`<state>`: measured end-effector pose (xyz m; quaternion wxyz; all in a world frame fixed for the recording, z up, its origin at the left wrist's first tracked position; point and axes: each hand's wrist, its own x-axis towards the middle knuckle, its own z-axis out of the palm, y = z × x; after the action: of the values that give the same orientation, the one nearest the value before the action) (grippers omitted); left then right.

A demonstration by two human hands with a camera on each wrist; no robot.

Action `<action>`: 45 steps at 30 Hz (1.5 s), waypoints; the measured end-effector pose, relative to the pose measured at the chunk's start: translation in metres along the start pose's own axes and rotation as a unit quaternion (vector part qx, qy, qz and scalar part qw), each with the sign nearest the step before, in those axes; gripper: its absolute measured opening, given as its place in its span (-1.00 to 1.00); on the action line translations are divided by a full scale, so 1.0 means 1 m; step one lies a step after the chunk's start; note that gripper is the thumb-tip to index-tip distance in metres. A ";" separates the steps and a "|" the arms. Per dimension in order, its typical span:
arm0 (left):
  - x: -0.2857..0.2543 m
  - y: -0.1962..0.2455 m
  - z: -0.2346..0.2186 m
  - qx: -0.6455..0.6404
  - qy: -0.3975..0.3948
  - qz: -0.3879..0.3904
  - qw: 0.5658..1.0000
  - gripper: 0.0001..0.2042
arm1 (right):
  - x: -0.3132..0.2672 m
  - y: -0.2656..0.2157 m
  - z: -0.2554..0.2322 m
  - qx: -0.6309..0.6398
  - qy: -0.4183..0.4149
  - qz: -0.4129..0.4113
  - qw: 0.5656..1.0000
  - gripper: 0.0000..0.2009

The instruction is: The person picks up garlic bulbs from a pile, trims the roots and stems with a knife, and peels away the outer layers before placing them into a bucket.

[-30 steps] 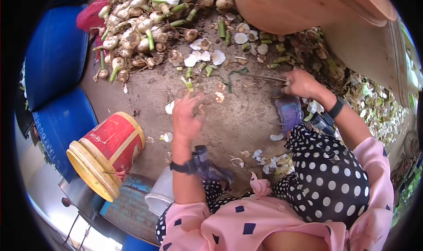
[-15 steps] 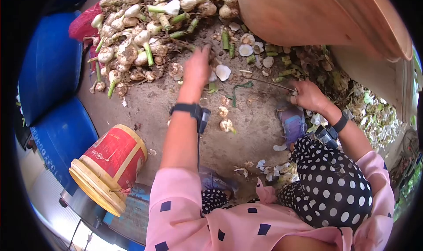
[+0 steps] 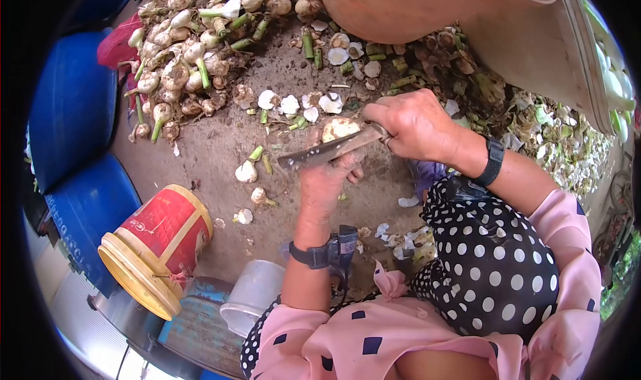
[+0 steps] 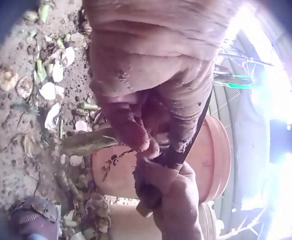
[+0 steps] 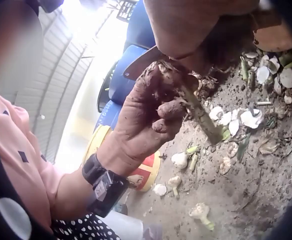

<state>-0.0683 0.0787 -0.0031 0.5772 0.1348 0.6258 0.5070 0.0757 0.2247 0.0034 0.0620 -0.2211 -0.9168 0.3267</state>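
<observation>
In the head view, my left hand (image 3: 324,186) grips a soil-covered garlic bulb (image 3: 340,128) in front of me. Its thick green stalk (image 5: 202,117) sticks out past the fingers in the right wrist view. My right hand (image 3: 420,126) holds a knife (image 3: 320,154) by its handle. The broad, dirt-flecked blade lies across the bulb and over the left fingers. Trimmed garlic bulbs with short stalks, such as one bulb (image 3: 246,172), lie on the floor left of the left hand.
A heap of untrimmed garlic (image 3: 177,66) lies at the upper left. Cut stalks and white root discs (image 3: 330,103) litter the floor ahead. A red-and-yellow bucket (image 3: 163,230) lies tipped at the left, and a large orange tub (image 3: 400,10) stands at the top right.
My left hand has come back from the edge of the heap, now with a garlic bulb in it. My right hand has moved inward, bringing the knife onto the bulb.
</observation>
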 end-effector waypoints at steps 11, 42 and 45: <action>-0.019 -0.008 -0.002 -0.009 0.041 0.042 0.998 -0.66 | -0.004 -0.006 -0.002 -0.050 0.020 -0.064 0.997 -0.80; 0.144 0.018 -0.239 0.412 0.340 0.190 0.824 -0.54 | -0.002 0.058 0.028 0.143 -0.156 0.280 0.937 -0.73; 0.165 0.004 -0.241 0.591 0.351 0.174 0.705 -0.51 | -0.006 0.060 0.028 0.139 -0.151 0.283 0.937 -0.73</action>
<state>-0.3260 0.0892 -0.1402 0.0197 0.3676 0.9198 0.1357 0.0954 0.2475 -0.0564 -0.1426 -0.4090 -0.7602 0.4842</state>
